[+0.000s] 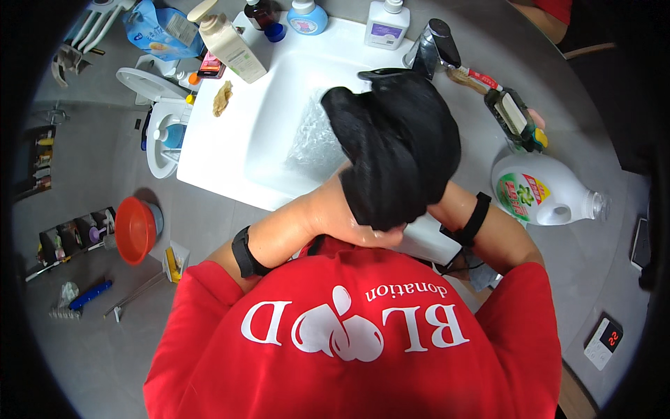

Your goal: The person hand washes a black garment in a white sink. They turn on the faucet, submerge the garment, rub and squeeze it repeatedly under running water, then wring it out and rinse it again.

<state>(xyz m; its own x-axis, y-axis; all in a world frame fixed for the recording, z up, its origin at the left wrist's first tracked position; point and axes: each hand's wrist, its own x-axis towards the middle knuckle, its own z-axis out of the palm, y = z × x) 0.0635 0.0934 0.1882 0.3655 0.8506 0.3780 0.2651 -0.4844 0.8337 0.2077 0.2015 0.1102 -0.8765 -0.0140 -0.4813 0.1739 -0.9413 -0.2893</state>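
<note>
A bunched black cloth [401, 146] is raised close to my chest, over the near right side of the white sink [262, 150]. My left hand [359, 225] is closed at its lower left edge, with its fingers curled under the fabric. The cloth covers most of my right hand [437, 207]; only the part by the wrist shows, and its fingers are hidden. Both forearms look wet, and each has a black band. Rippling, clear water [314, 140] lies in the basin below. Behind the cloth stands the metal faucet [434, 49].
A beige pump bottle [232, 49], a blue bottle [307, 17] and a white bottle [386, 26] line the sink's back. At right are a brush [467, 79], a soap holder [513, 115] and a large white detergent jug [541, 188]. A red basin [135, 230] is at left.
</note>
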